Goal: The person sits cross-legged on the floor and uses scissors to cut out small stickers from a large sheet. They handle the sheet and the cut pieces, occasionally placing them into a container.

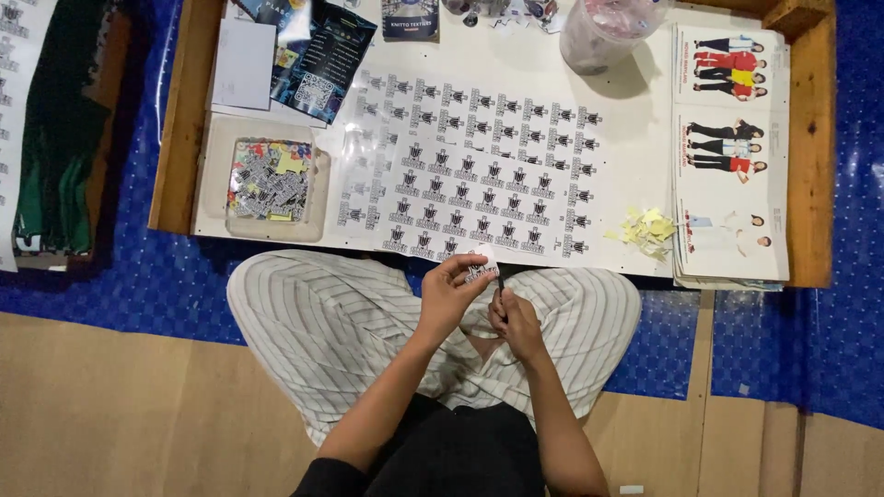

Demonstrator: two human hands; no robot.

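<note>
Two hands at work over my lap, just off the near edge of the low white-topped wooden desk (pixel 626 138). My left hand (pixel 448 293) is curled, fingertips pinched on a small white cut-out sticker with a black printed mark (pixel 481 270) — held up between the near edge and my striped trousers (pixel 313 313). My right hand (pixel 516 322) is closed around a thin dark tool (pixel 501 287), its tip up against the sticker; whether blade or scissors I cannot tell.

On the desk, middle to near edge: a large clear sheet of black-and-white printed stickers in rows (pixel 479 184), uncut, reaching almost to the near edge right above my hands. Toward the near left corner, a shallow clear plastic tray (pixel 318 198) with a heap of loose cut stickers (pixel 269 179) in it, a few yellow scraps among them. Near the right edge, a stack of white printed catalogue pages showing clothed figures (pixel 732 202); just beside its left side, a small pile of pale yellow paper scraps (pixel 647 230). Far edge: a translucent round plastic container (pixel 603 35); far left corner, dark printed packets (pixel 322 60) and a blank white card (pixel 242 64).

Blue patterned mat (pixel 829 331) under the desk — bare wooden floor (pixel 120 405) nearer me.
</note>
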